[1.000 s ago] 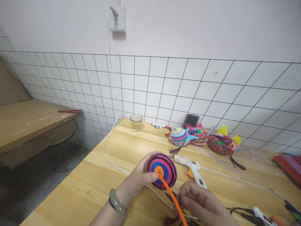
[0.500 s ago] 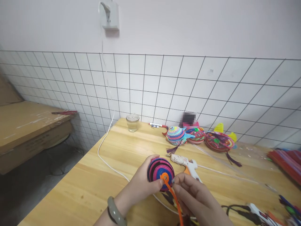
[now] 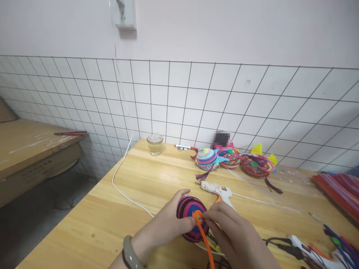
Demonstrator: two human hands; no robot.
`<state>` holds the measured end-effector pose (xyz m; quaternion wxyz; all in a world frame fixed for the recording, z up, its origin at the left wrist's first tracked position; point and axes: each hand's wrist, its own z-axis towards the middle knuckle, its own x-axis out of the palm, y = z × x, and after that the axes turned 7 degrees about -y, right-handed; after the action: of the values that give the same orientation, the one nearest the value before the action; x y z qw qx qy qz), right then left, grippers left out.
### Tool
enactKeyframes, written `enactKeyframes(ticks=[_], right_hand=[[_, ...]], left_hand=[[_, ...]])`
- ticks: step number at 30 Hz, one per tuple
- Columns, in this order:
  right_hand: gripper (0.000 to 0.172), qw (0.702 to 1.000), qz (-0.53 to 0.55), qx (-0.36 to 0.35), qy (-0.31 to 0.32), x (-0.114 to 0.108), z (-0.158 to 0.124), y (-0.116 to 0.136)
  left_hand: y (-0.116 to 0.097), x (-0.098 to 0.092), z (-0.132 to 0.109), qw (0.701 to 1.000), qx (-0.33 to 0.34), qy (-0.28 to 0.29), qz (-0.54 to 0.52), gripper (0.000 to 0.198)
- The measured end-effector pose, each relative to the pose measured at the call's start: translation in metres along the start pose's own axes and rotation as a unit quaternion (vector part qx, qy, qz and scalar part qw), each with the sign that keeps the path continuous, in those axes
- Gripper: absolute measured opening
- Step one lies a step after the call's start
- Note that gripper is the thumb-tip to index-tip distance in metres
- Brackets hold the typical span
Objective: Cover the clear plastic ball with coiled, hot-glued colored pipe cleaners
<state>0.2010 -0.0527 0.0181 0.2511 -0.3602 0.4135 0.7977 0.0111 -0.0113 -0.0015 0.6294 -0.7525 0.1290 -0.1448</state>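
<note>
My left hand (image 3: pixel 171 220) is wrapped round a round, coiled ball (image 3: pixel 188 206) striped in pink, blue, purple and black. Its thumb presses on an orange strip (image 3: pixel 206 241), which forms a small loop on the ball's near face and trails down toward me. At the right edge of that loop, my right hand (image 3: pixel 231 228) is closed in a pinch. What lies between those fingertips is too small to make out. Just beyond my right hand a white glue gun (image 3: pixel 214 188) lies on the wooden table (image 3: pixel 92 224), its nozzle pointing left.
Behind are colourful coiled ornaments (image 3: pixel 206 158) with tassels, a marker (image 3: pixel 185 147) and a lidded glass (image 3: pixel 155 145). A white cord (image 3: pixel 123 192) crosses the table's left side. Rightward lie striped fabric (image 3: pixel 336 186), a second white tool (image 3: pixel 305 248) with black cables, and coloured strips (image 3: pixel 340 244).
The ball has shifted slightly lower in view. My right fingertips have moved from beside the ball onto the orange loop's edge. The view has shifted a little.
</note>
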Motion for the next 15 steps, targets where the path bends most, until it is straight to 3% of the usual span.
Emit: enactKeyframes(ticks=[6, 15], right_hand=[[0.031, 0.994, -0.097, -0.033, 0.045, 0.0005, -0.0035, -0.0035], [0.032, 0.992, -0.101, -0.039, 0.072, 0.0022, -0.0011, -0.0018]], left_hand=[[0.0076, 0.0007, 0.0041, 0.999, -0.037, 0.015, 0.031, 0.061], [0.0034, 0.0048, 0.003, 0.998, -0.023, 0.047, 0.036, 0.037]])
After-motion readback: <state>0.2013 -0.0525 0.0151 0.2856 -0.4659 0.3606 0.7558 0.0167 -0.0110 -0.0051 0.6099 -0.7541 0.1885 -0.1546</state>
